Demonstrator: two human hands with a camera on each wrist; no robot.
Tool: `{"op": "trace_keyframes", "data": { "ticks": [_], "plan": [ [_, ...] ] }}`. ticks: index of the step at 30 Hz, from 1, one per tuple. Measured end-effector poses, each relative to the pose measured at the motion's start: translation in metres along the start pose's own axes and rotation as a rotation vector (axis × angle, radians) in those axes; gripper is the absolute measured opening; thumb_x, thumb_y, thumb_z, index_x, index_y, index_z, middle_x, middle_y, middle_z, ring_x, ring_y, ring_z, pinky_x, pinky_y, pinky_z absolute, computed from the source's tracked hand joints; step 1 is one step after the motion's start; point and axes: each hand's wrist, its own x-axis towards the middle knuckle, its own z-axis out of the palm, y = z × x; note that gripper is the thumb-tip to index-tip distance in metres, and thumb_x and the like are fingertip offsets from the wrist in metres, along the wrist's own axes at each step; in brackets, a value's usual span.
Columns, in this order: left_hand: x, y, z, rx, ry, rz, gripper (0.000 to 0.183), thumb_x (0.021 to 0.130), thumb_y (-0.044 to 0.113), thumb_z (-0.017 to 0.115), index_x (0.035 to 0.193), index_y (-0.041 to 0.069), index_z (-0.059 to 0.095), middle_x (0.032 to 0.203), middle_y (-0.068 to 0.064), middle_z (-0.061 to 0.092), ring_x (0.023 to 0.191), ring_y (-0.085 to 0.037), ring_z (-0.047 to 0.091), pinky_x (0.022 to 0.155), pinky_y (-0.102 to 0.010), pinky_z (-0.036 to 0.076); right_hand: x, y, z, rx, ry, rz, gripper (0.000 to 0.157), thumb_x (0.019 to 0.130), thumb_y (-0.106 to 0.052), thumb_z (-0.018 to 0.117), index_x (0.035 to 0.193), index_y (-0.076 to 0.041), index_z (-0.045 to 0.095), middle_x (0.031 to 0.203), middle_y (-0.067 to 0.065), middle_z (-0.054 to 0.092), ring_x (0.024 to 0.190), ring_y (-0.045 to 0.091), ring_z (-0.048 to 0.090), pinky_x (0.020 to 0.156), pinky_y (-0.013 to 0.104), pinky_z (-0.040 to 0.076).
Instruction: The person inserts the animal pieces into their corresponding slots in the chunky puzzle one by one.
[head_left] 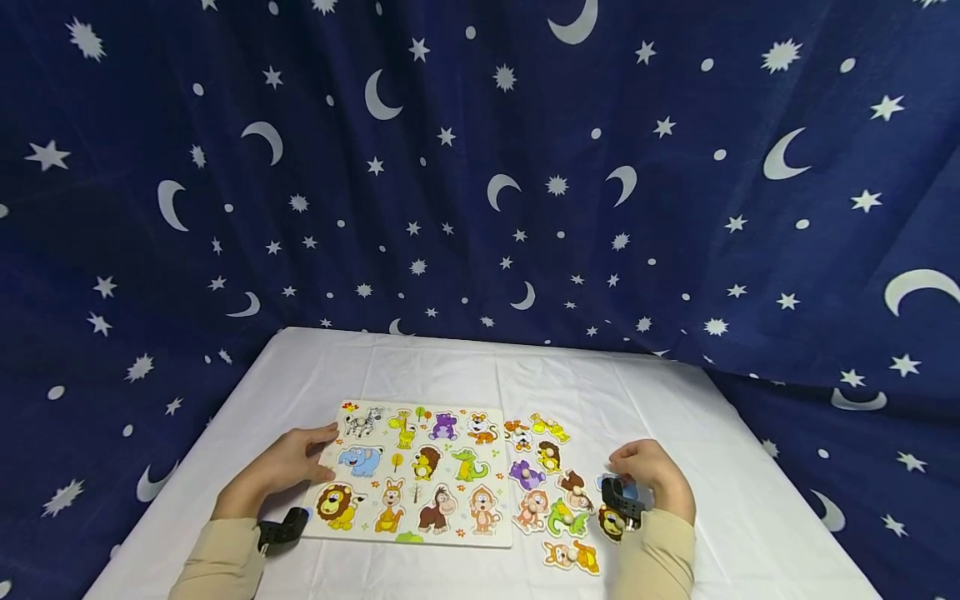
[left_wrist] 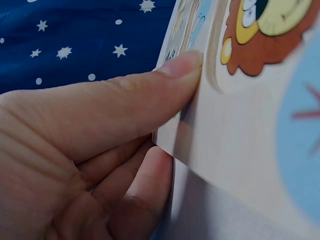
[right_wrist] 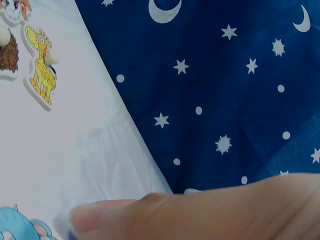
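A wooden animal puzzle board (head_left: pixel 378 462) lies on the white table. My left hand (head_left: pixel 288 462) grips its left edge, the thumb (left_wrist: pixel 182 62) flat on top beside the printed lion (left_wrist: pixel 272 32) and the other fingers at the edge. To the right, my right hand (head_left: pixel 651 471) is curled over a blue elephant puzzle piece (right_wrist: pixel 20 225), pinching it; the thumb tip (right_wrist: pixel 87 220) overlaps the piece, and the other fingertips are largely hidden. A lion piece (head_left: pixel 611 523) lies just below that hand, partly behind the black wrist camera.
Loose knobbed pieces lie between board and right hand: a giraffe (head_left: pixel 551 427), a tiger (head_left: pixel 517 433), a hedgehog (head_left: pixel 549 456), a purple hippo (head_left: pixel 527 474), a gorilla (head_left: pixel 576 490), a monkey (head_left: pixel 532 510), a crocodile (head_left: pixel 567 518) and a kangaroo (head_left: pixel 572 556). A dark blue starry curtain (head_left: pixel 465 167) hangs behind the table (head_left: pixel 420 367).
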Motion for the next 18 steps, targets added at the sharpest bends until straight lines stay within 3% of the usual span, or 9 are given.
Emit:
{"op": "trace_keyframes", "data": {
  "ticks": [10,18],
  "plan": [
    [0.0001,0.0001,-0.0001,-0.008,0.003,-0.004,0.082,0.069,0.005,0.087,0.139,-0.013,0.049,0.153,-0.03,0.039,0.144,-0.05,0.032,0.117,-0.062,0.029,-0.0041,0.0071,0.0018,-0.025,-0.042,0.031,0.008,0.084,0.001,0.066,0.086,0.007,0.071,0.068,0.002,0.064,0.065,0.013,0.057,0.061,0.025,0.049],
    [0.0007,-0.0018,0.0007,-0.017,0.008,-0.014,0.082,0.069,0.006,0.087,0.14,-0.011,0.05,0.153,-0.03,0.039,0.145,-0.049,0.031,0.118,-0.062,0.028,-0.0047,0.0073,0.0033,-0.05,-0.097,-0.002,0.007,0.085,0.003,0.064,0.085,0.006,0.071,0.07,0.001,0.066,0.066,0.014,0.06,0.062,0.025,0.052]
  ]
}}
